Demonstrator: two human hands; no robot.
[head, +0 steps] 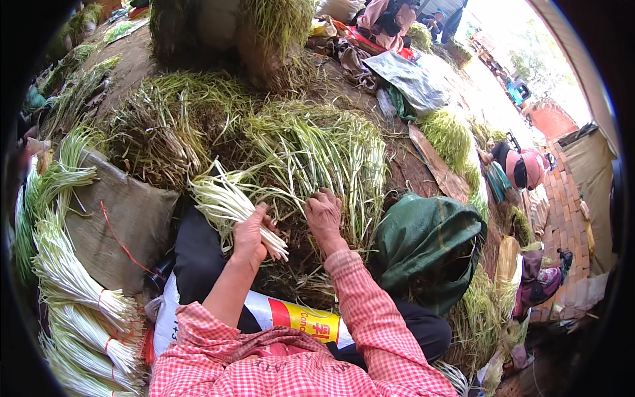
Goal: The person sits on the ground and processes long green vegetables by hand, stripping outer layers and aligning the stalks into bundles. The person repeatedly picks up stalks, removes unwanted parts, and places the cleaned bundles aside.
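Observation:
A bunch of pale green-white stalks [230, 206] is gripped in my left hand [253, 235], white ends pointing down to the right. My right hand [325, 213] is close beside it at the near edge of a heap of leafy green stalks [317, 144], its fingertips pinched at a few thin stalks; how firmly they hold is hard to see. Left of that heap lies a browner, rooty heap of stalks [158, 134]. On the far left, several bundles of white stalks tied with red bands [82, 278] lie in a row.
A green cloth sack [426, 243] bulges by my right knee. A grey-brown sheet [124, 213] lies at left, with a red string [116, 233] on it. A printed white and yellow sack [297, 317] crosses my lap. Co-workers [528, 166] sit at right and at the top among more green heaps.

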